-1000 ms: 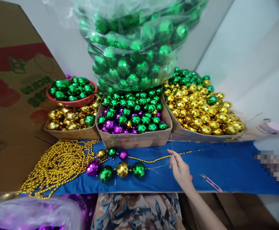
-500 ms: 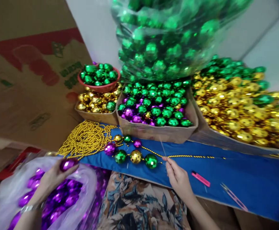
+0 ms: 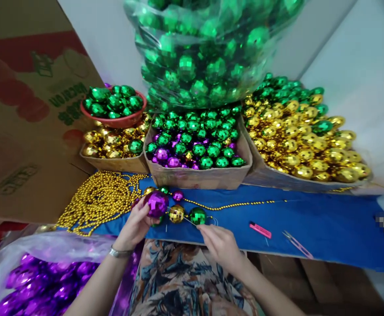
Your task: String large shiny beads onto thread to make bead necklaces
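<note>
My left hand (image 3: pixel 138 223) grips a large purple faceted bead (image 3: pixel 156 204) above the blue cloth. The fingers of my right hand (image 3: pixel 219 242) pinch a thin needle (image 3: pixel 190 221), its tip toward the purple bead. A thread loop shows beside that hand. Between and behind my hands lies a bead strand with a gold ball (image 3: pixel 176 213), a green ball (image 3: pixel 197 216) and a smaller purple ball (image 3: pixel 178 195). Fine gold beading (image 3: pixel 231 206) trails from it to the right. My left hand partly hides the strand's left side.
Cartons of green and purple beads (image 3: pixel 198 175) and gold beads (image 3: pixel 307 145) line the back, under a large bag of green balls (image 3: pixel 192 57). A bag of purple balls (image 3: pixel 47 281) stands at lower left. A pink cutter (image 3: pixel 260 229) and pink-handled thread snips (image 3: pixel 298 245) lie right.
My left hand has brought the purple bead from over the bag at left to the strand. My right hand has shifted left, and its needle now points at the bead. The view has turned slightly.
</note>
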Available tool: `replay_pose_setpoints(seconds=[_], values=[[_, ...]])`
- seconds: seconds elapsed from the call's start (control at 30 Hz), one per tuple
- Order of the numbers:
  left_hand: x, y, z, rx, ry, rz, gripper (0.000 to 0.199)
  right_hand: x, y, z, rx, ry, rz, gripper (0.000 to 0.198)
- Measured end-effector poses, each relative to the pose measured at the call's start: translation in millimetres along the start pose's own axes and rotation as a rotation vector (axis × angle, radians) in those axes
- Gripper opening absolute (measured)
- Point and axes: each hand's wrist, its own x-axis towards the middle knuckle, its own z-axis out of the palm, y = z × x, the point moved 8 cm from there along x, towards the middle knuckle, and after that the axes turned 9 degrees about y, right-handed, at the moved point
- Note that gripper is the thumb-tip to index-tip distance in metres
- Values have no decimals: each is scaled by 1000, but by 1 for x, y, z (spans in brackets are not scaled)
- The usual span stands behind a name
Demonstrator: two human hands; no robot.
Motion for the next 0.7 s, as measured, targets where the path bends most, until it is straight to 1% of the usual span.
replay_pose_setpoints(seconds=[0.1, 0.27, 0.47, 0.6, 0.7], values=[[0, -4, 1, 5, -7, -14, 41, -1, 4, 1, -21, -11, 16, 28], [-3, -8, 3, -2, -23, -31, 50, -3, 8, 7, -98, -51, -5, 28], [-3, -6, 4, -14, -42, -24, 48, 2, 4, -1, -217, -40, -89, 29], [-2, -6, 5, -6, -42, -21, 46, 4, 5, -5, -242, -26, -96, 25], [-2, -5, 5, 34, -36, -10, 50, 4, 5, -6, -270, -30, -105, 23]])
